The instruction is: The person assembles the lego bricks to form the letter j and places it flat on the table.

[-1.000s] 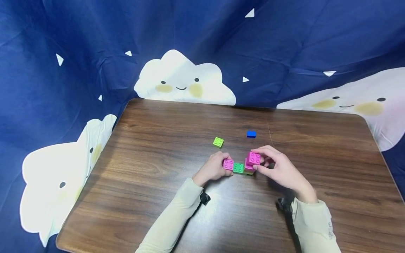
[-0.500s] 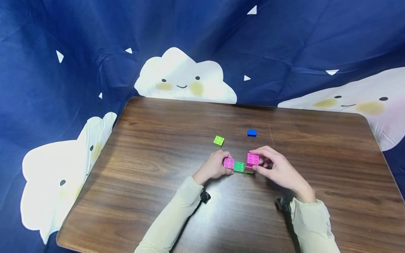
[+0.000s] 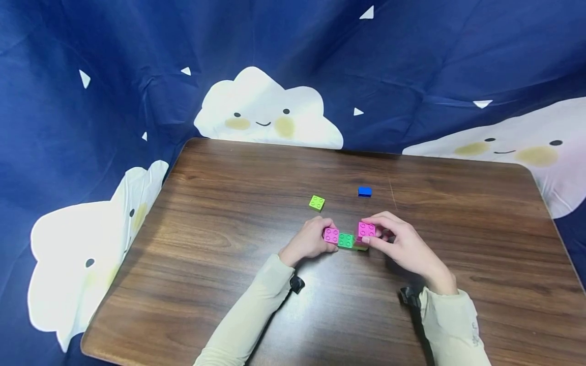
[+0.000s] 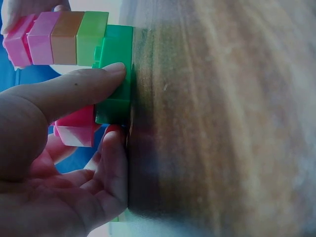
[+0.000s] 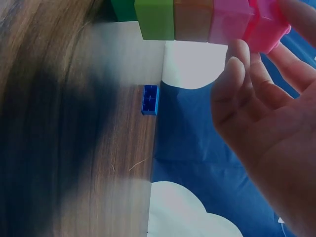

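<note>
Pink-and-green bricks [image 3: 345, 240] — gripped by both hands [image 3: 308, 241] [image 3: 405, 249] — sit well inside table edges [image 3: 274, 149]

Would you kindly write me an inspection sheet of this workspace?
Surface: brown wood-grain table.
Job's things: green base bearing a pink brick and a tower of lime, brown and pink bricks, the top pink brick looking tilted.
Clutter: loose lime brick and blue brick farther back.
Hands: left hand grips the green base; right hand pinches the top pink brick.
Cables: nothing clearly seen.
Surroundings: blue backdrop with white clouds.
</note>
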Available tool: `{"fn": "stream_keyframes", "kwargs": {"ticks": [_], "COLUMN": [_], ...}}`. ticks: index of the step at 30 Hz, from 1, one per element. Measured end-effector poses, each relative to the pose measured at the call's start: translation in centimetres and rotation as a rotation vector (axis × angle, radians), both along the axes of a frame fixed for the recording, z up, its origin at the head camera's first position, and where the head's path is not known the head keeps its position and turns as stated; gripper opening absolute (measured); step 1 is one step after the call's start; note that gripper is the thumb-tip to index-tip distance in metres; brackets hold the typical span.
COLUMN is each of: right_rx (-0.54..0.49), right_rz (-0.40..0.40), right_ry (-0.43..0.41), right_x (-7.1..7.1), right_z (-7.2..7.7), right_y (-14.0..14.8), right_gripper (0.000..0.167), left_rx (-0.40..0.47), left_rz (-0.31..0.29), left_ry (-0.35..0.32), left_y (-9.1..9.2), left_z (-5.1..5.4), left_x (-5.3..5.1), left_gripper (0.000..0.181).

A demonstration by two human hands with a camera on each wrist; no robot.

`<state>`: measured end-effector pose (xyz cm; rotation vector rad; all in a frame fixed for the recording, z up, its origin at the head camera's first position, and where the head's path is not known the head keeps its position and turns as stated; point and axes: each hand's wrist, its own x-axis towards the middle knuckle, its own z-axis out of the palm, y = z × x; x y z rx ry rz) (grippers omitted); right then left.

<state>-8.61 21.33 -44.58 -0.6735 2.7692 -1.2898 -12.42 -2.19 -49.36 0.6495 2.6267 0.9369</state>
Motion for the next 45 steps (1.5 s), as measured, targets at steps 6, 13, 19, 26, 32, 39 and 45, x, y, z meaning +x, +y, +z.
{"fn": "stream_keyframes", "kwargs": {"ticks": [6,13,19,26,32,39,45], "right_rx": [-0.012,-0.053,-0.091,-0.108,-0.077,-0.037,-0.046], "right_rz": [-0.015,-0.03,-0.062,-0.086,-0.084,-0.052,-0.051], "right_ry": [-0.01,-0.021,0.029,0.059,0.069,0.045,0.026], "right_x": [0.0,0.2,0.5,0.9,0.8,0.4,0.3], "right_z": [-0.2,-0.5,-0.9,-1.1,-1.0,-0.9,-0.9], "right_y": [0.1,0.0,-0.4,-0.5,-0.4,-0.4,-0.1], "right_gripper": [0.031,0.032,0.036,0.037,0.036,0.034,0.034], "left_rx": [0.004,0.008,0.005,0.003,0.005,0.004,0.005], "left_rz": [0.004,0.01,0.013,0.014,0.013,0.021,0.019], "left_ry": [0.002,-0.01,-0.015,-0.014,-0.018,-0.025,-0.017], "left_y": [0.1,0.2,0.1,0.2,0.1,0.0,0.1], "left_z": [-0.1,-0.2,-0.2,-0.1,0.0,-0.1,-0.2], "left_x": [-0.1,-0.1,0.0,0.0,0.0,0.0,-0.1], "left_gripper": [0.033,0.033,0.033,0.033,0.033,0.034,0.034]}}
